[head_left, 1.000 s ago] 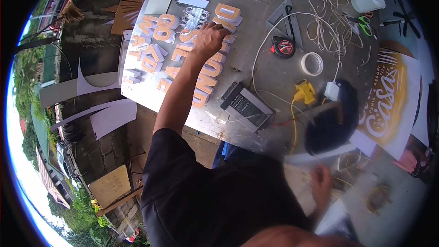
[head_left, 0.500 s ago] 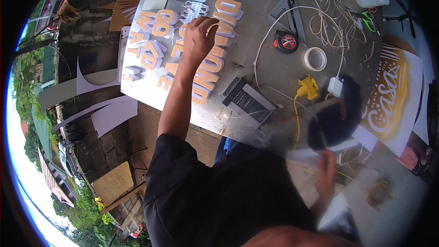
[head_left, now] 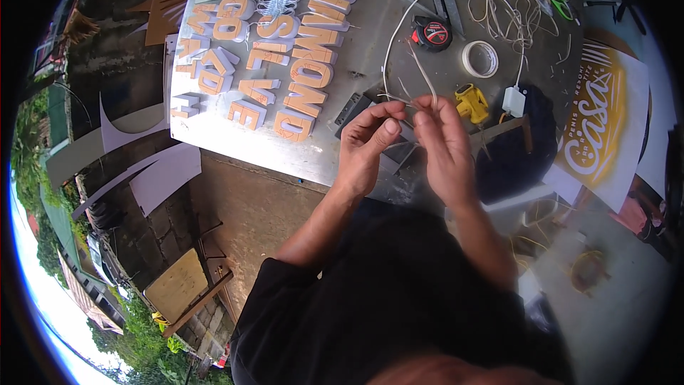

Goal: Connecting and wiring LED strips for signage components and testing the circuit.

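My left hand (head_left: 367,144) and my right hand (head_left: 443,144) meet over the grey metal table (head_left: 285,153), both pinching the end of a thin white wire (head_left: 390,36). The wire loops up across the table past a black and red tape measure (head_left: 431,32). To the left of my hands lie several orange block letters (head_left: 313,75) in rows. A dark flat part (head_left: 353,110) lies just left of my left hand.
A roll of white tape (head_left: 479,58), a yellow tool (head_left: 472,102), a small white box (head_left: 513,100) and a dark cloth (head_left: 516,157) sit to the right. A signboard in orange and white (head_left: 598,125) lies at far right. Loose wires (head_left: 502,0) lie at the top.
My left hand has left the orange letters and come back toward me. My right hand has risen from the lower right. Both now hold the white wire together.
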Motion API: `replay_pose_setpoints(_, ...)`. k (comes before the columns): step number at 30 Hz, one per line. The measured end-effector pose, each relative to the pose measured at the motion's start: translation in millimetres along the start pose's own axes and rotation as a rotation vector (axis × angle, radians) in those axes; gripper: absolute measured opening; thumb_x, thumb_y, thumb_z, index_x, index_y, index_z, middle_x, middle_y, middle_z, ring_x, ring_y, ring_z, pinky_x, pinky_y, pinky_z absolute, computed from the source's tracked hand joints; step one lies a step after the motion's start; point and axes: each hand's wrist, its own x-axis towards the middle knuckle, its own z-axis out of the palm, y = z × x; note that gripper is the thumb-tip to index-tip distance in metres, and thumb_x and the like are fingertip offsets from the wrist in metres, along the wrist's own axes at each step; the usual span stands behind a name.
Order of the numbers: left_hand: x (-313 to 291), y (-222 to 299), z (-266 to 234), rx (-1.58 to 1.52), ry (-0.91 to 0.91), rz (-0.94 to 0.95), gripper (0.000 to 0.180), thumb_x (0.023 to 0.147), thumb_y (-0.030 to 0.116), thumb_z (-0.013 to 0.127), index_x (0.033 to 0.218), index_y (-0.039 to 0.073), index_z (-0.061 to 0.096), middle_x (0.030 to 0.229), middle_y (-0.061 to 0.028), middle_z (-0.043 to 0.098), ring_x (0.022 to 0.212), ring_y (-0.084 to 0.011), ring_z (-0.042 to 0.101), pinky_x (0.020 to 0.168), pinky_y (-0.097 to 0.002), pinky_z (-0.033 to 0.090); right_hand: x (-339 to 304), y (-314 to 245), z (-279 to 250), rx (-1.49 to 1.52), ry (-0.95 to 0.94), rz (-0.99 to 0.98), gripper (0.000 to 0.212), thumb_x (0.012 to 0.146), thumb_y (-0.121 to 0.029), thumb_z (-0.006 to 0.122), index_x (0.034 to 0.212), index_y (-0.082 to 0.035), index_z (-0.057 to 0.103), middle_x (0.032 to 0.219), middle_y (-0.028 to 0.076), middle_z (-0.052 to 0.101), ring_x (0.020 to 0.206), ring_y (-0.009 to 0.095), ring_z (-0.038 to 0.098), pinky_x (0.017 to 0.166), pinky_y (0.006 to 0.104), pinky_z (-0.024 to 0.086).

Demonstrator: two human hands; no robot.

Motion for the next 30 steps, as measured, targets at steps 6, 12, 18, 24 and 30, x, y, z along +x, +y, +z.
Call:
replay_pose_setpoints(6, 14, 8, -10, -0.06, 0.147, 0.05, 0.021, 0.088, 0.014, 0.069, 0.102, -0.002, 0.068, 0.09, -0.0046, 0.066, 0.076, -0.0083, 0.055, 0.07, -0.0234, 0.046, 13, 19, 21, -0.048, -0.034, -0.017, 0.016, 0.1, -0.011, 0.047, 0.108, 0.001, 0.053, 0.093, 0.003, 0.06, 0.082, 0.007, 0.053, 0.075, 0.0217, 0.043)
replay_pose_setpoints(12, 21, 17, -25, -0.203, 0.287, 0.089, 0.019, 0.092, 0.018, 0.064, 0.096, 0.0, 0.064, 0.083, -0.0046, 0.064, 0.072, -0.0104, 0.058, 0.065, -0.0239, 0.046, 34, 31, 28, 0.226, 0.002, 0.102, 0.014, 0.1, -0.015, 0.049, 0.105, -0.003, 0.052, 0.083, 0.004, 0.061, 0.072, 0.007, 0.056, 0.067, 0.0218, 0.046)
replay_pose_setpoints(18, 57, 39, -77, 0.038, 0.278, 0.031, 0.017, 0.093, 0.017, 0.061, 0.092, 0.001, 0.063, 0.08, -0.0058, 0.064, 0.069, -0.0107, 0.059, 0.063, -0.0242, 0.048, 68, 41, 13, 0.073, 0.105, -0.009, 0.017, 0.101, -0.018, 0.049, 0.107, -0.003, 0.052, 0.085, 0.005, 0.063, 0.073, 0.008, 0.058, 0.068, 0.0225, 0.048)
replay_pose_setpoints(24, 114, 75, -126, 0.159, 0.35, -0.031, 0.018, 0.089, 0.015, 0.067, 0.093, -0.002, 0.063, 0.08, -0.0079, 0.065, 0.067, -0.0114, 0.062, 0.062, -0.0233, 0.053, 83, 40, -22, 0.053, 0.205, -0.041, 0.017, 0.1, -0.018, 0.05, 0.108, -0.003, 0.052, 0.082, 0.003, 0.059, 0.07, 0.007, 0.054, 0.065, 0.0215, 0.047)
replay_pose_setpoints(30, 141, 78, -139, 0.18, 0.302, -0.122, 0.02, 0.089, 0.013, 0.065, 0.099, -0.004, 0.062, 0.085, -0.0085, 0.064, 0.069, -0.0116, 0.059, 0.061, -0.0223, 0.048, 68, 55, -43, 0.021, 0.248, 0.021, 0.018, 0.1, -0.019, 0.05, 0.108, -0.003, 0.053, 0.082, 0.002, 0.058, 0.071, 0.006, 0.053, 0.064, 0.0209, 0.045)
